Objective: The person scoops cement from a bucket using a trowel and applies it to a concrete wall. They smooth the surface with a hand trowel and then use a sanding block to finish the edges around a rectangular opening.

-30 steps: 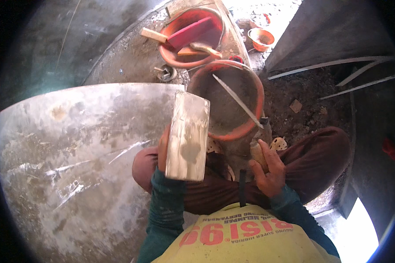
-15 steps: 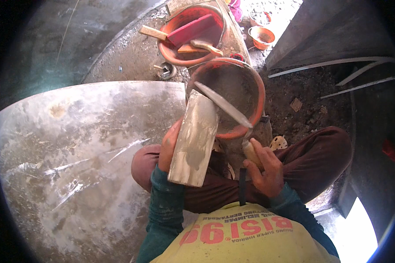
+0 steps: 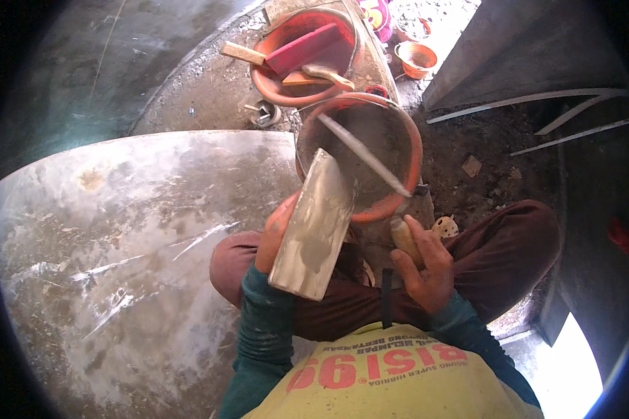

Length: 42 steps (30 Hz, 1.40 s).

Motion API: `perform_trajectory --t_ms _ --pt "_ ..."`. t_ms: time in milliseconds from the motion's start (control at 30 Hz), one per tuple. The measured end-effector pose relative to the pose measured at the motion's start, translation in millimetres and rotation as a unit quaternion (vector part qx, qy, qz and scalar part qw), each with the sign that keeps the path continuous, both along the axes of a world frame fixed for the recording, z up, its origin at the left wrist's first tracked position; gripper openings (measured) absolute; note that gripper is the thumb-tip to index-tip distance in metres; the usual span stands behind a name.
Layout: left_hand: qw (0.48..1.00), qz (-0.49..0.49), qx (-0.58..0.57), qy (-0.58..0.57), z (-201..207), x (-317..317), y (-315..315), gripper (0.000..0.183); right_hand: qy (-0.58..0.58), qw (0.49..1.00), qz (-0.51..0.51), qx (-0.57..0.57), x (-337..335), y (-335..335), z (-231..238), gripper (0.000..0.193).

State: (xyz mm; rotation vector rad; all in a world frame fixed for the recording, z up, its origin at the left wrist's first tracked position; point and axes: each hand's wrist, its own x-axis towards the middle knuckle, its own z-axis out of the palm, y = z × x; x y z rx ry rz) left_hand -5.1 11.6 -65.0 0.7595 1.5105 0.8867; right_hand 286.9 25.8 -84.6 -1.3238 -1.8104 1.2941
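An orange bucket (image 3: 415, 150) stands before the person, a second bucket (image 3: 260, 82) just beyond it. Overlapping the first bucket's near-left rim, a pale rectangular board (image 3: 313, 234) is gripped from behind by the left hand (image 3: 274, 234), fingertips hidden. A trowel (image 3: 362, 152) slants across that bucket's mouth, its handle nearer, inside the right hand's (image 3: 430, 269) curled fingers.

Large red lettering (image 3: 391, 367), smaller black print (image 3: 398, 343), on yellow shirt (image 3: 398, 403)

Left hand (image 3: 273, 236): most fingers hidden behind board (image 3: 314, 229). Far pink thing (image 3: 379, 21): cut by edge, kind unclear. Near yellow cloth (image 3: 391, 391): cut.
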Motion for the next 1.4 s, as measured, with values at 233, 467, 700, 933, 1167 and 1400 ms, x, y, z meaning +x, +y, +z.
perform_trajectory --t_ms 233,467,700,933,1167,1400 --pt "0.969 0.133 -0.086 -0.191 -8.5 -1.6 7.0 0.043 0.398 0.793 0.007 -0.460 38.1 15.4 28.8 0.057" --pt "0.983 0.136 -0.006 -0.123 -24.5 -3.2 -2.7 0.040 0.497 0.552 0.055 -0.667 38.2 14.3 29.8 0.055" --pt "0.813 -0.189 0.226 0.503 -13.8 -15.6 -3.6 0.034 0.325 0.649 0.075 -0.683 75.9 1.0 50.1 0.061" --pt "0.965 -0.036 0.145 0.215 -12.8 0.3 14.7 0.044 -0.040 0.980 0.188 -0.055 55.4 -4.9 48.4 0.060" --pt "0.932 0.253 -0.009 -0.259 21.3 24.2 35.4 0.030 -0.076 0.993 0.089 -0.029 7.5 9.2 5.8 0.060" --pt "0.989 0.130 0.034 0.068 40.0 20.3 62.7 0.043 -0.200 0.974 0.097 0.052 -0.6 46.4 21.5 0.054"
